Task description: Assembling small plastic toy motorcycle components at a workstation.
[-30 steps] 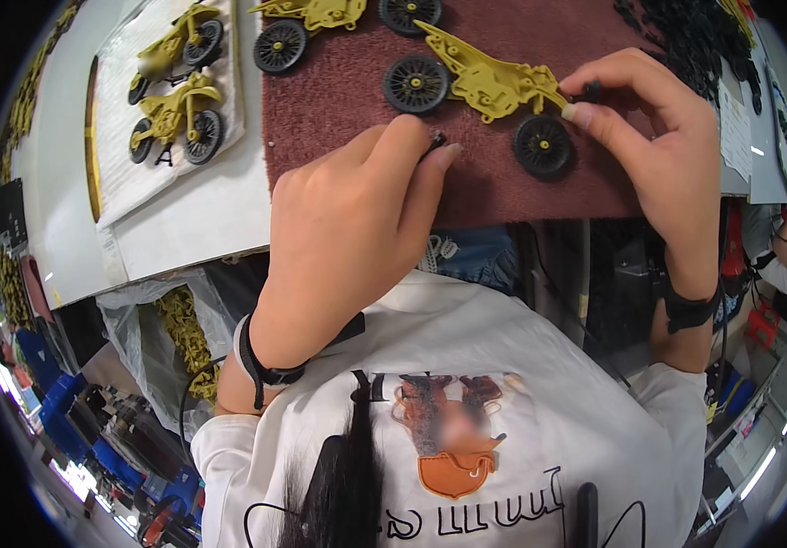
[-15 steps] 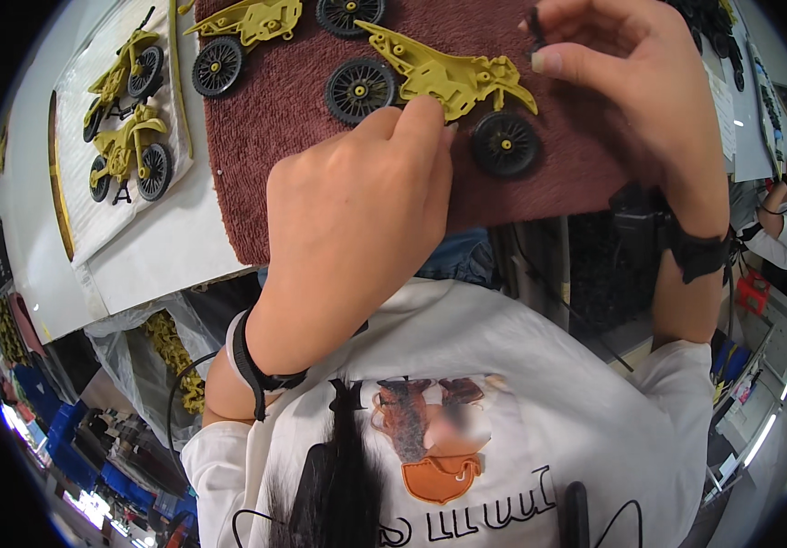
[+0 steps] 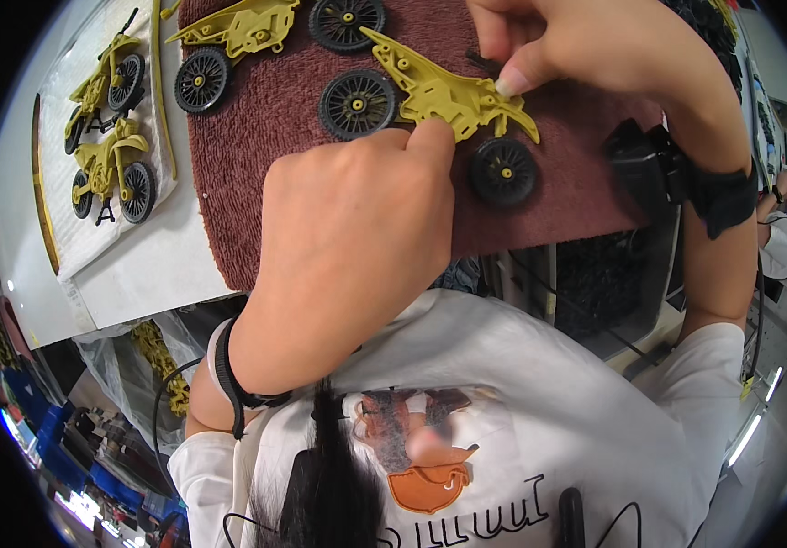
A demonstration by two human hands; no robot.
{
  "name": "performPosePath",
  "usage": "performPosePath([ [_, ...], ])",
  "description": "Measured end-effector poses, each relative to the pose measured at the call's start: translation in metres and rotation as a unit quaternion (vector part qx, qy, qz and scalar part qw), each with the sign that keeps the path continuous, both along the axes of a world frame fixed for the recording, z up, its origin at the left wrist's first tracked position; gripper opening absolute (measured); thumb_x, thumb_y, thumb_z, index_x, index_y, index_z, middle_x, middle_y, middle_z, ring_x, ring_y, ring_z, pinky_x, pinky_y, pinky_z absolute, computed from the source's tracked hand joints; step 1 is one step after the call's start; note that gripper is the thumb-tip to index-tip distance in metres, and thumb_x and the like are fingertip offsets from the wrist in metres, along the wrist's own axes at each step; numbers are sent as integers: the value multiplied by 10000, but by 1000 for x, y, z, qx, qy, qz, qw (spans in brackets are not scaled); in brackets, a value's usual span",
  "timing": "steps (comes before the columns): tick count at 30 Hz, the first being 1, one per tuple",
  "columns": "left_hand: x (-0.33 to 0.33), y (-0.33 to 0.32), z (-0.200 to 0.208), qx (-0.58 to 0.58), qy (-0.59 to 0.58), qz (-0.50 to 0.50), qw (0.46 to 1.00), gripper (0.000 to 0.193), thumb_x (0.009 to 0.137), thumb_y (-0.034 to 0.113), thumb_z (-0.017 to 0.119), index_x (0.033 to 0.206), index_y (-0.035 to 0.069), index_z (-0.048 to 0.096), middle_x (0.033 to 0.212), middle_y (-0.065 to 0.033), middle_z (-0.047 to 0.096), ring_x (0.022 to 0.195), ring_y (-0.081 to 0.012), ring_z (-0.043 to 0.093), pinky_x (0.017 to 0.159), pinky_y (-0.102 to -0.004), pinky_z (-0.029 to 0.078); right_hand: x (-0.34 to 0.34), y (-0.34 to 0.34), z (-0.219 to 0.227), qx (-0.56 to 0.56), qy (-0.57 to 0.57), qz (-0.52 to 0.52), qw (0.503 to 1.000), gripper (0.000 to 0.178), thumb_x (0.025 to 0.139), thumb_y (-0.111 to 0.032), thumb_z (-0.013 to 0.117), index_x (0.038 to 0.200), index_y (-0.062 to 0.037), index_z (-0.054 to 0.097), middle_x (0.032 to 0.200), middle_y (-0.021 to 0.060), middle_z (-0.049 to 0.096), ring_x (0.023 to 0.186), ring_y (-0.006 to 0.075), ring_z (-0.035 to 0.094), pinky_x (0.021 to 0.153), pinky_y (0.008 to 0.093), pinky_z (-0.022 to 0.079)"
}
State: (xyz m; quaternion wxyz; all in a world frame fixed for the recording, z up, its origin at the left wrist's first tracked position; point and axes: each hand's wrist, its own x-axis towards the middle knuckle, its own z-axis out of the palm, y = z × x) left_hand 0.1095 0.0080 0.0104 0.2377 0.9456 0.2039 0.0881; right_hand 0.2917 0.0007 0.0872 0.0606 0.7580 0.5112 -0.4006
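Note:
A yellow toy motorcycle body half (image 3: 443, 91) lies on a maroon towel (image 3: 558, 205), with a black spoked wheel (image 3: 357, 105) at its left end and another black wheel (image 3: 505, 172) below its right end. My left hand (image 3: 352, 215) is closed at the body's lower edge, fingertips mostly hidden behind the knuckles. Pinched in my right hand (image 3: 581, 50) is a small dark handlebar-like part (image 3: 482, 63), just above the body's right end. The right thumb tip touches or nearly touches the yellow plastic there.
Another yellow body half (image 3: 245, 27) with a wheel (image 3: 201, 80) lies at the far left of the towel; one more wheel (image 3: 348, 18) is beside it. Two assembled toy motorcycles (image 3: 112, 169) stand on a white padded sheet to the left. Below the table, a plastic bag (image 3: 119, 365) holds yellow parts.
My right hand has come left and down with the dark part, from beyond the body to its right end. My left hand stays at the body's lower edge.

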Motion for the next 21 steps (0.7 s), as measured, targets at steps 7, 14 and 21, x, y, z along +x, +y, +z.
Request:
performPosePath([
  [7, -1, 4, 0, -10, 14, -8, 1000, 132, 812, 127, 595, 730, 46, 531, 618, -136, 581, 557, -359, 581, 507, -446, 449, 7, -23, -37, 160, -12, 47, 986, 237, 627, 23, 731, 730, 17, 518, 622, 86, 563, 601, 179, 567, 546, 319, 434],
  [14, -3, 3, 3, -6, 14, -22, 1000, 144, 844, 181, 561, 772, 56, 563, 627, -129, 617, 555, -326, 614, 519, -440, 485, 14, -20, -18, 205, -69, 113, 970, 265, 621, -47, 761, 803, 8, 577, 724, 114, 609, 708, 262, 608, 623, 353, 467],
  [21, 0, -9, -3, 24, -6, 9, 1000, 191, 863, 208, 564, 767, 44, 547, 611, -131, 614, 530, -316, 618, 488, -413, 492, 5, 25, -23, 472, -90, 177, 859, 267, 699, -54, 682, 943, -6, 584, 935, 136, 615, 918, 320, 590, 808, 378, 473],
])
